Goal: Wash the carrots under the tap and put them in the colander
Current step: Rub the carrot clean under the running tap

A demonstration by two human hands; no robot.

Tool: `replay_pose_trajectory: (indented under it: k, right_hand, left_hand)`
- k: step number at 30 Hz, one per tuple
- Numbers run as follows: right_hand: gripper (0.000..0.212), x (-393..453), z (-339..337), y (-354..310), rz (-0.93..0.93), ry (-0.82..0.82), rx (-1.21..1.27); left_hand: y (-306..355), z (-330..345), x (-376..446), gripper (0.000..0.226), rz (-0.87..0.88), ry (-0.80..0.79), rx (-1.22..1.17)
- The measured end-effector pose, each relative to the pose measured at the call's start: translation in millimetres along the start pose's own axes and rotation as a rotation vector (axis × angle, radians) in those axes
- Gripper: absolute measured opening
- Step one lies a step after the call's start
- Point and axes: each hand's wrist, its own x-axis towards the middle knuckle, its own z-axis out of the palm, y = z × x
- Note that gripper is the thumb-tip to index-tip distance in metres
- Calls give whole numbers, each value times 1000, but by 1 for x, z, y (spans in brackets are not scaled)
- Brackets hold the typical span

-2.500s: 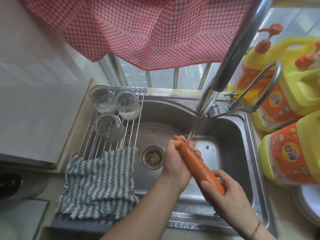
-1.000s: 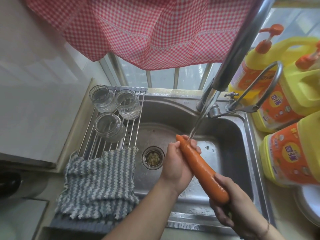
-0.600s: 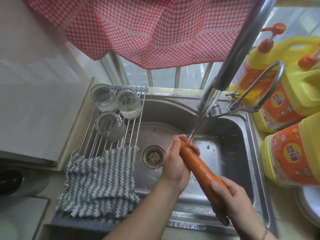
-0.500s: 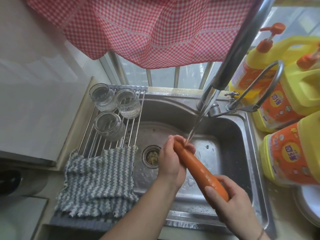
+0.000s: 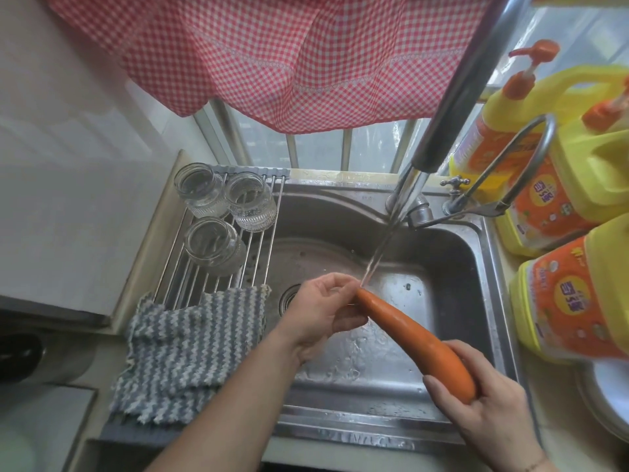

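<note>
Right hand has a firm grip round the carrot's thick end; left hand pinches the tip, right where the tap stream lands. Best to roll it slowly, rubbing along its length, over the sink. No colander in view.

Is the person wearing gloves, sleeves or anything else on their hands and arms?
No gloves and no sleeves in view: both forearms are bare. The left hand wears nothing visible. The right hand has a thin bracelet at the wrist. No rings or watch can be made out.
</note>
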Motion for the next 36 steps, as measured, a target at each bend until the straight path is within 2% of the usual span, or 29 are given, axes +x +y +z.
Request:
replay_pose_trajectory:
  k: [2, 5, 11, 16, 20, 24, 28, 32, 36]
  right_hand:
    - [56, 1, 0, 1, -12, 15, 4]
    - [55, 2, -2, 0, -48, 28, -13]
    - [61, 1, -6, 3, -98, 3, -34]
    - [58, 4, -5, 4, -166, 31, -75]
    - [52, 6, -3, 1, -186, 44, -151]
    - [51, 11, 1, -4, -182, 47, -216]
    - [54, 12, 4, -2, -219, 62, -287]
    - [50, 7, 14, -3, -321, 184, -420]
    - [41, 6, 22, -7, -400, 242, -493]
  left_hand:
    - [-3, 1, 3, 14, 11, 45, -27]
    - [-5, 2, 5, 6, -3, 85, -2]
    - [5, -15, 6, 15, -260, -97, 8]
    - [5, -14, 13, 21, -254, -75, 94]
    - [-3, -9, 18, 20, -121, 72, 178]
    - [-20, 1, 24, 11, 108, 358, 212]
    - [-35, 1, 29, 6, 15, 455, -51]
    - [-42, 3, 31, 8, 22, 530, -96]
    - [-52, 2, 36, 26, -47, 688, -128]
